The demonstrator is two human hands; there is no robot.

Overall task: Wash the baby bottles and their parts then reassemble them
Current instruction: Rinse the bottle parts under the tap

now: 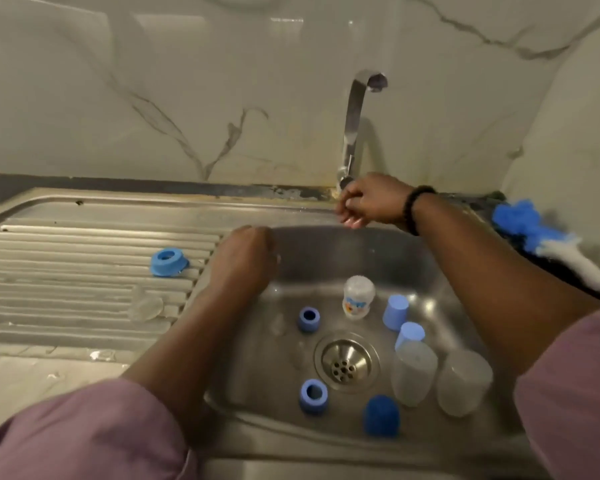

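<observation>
My right hand (364,202) reaches to the base of the steel tap (352,126), thumb and fingers curled on its handle (344,182). No water is running. My left hand (246,258) hangs over the left rim of the sink (326,441), fingers bent down out of sight, with nothing seen in it. In the basin stand a small printed bottle (358,297), two light blue caps (395,311) (409,336), two clear bottles (414,372) (463,382), two blue collar rings (309,318) (313,396) and a dark blue cap (381,415).
A third blue collar ring (169,262) and a clear teat (145,304) lie on the ribbed drainboard (66,244) at the left. The drain (347,363) sits mid-basin. A blue and white brush (534,237) lies on the counter at the right. A marble wall stands behind.
</observation>
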